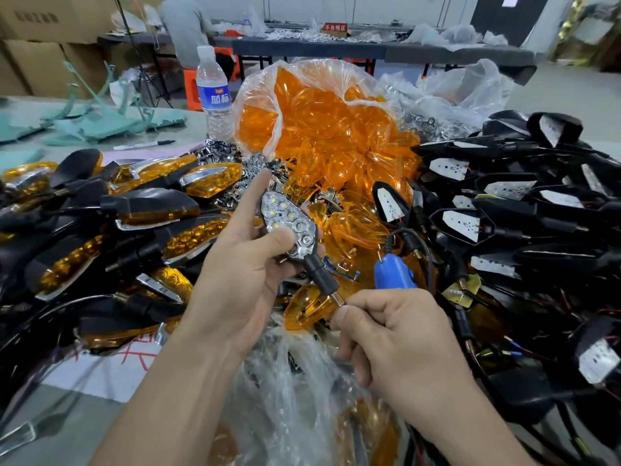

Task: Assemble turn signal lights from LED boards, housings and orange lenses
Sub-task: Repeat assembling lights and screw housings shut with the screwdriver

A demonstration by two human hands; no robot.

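My left hand grips a turn signal housing with a chrome reflector and lit white LEDs, lens off, its black stem pointing down right. My right hand pinches the metal end of that stem between thumb and forefinger. A loose orange lens lies just below the stem. Behind it stands a clear bag full of orange lenses.
Finished lights with orange lenses are heaped at the left. Black housings with white LED boards are piled at the right. A blue tester with a black cable lies near centre. A water bottle stands behind. A person sits far back.
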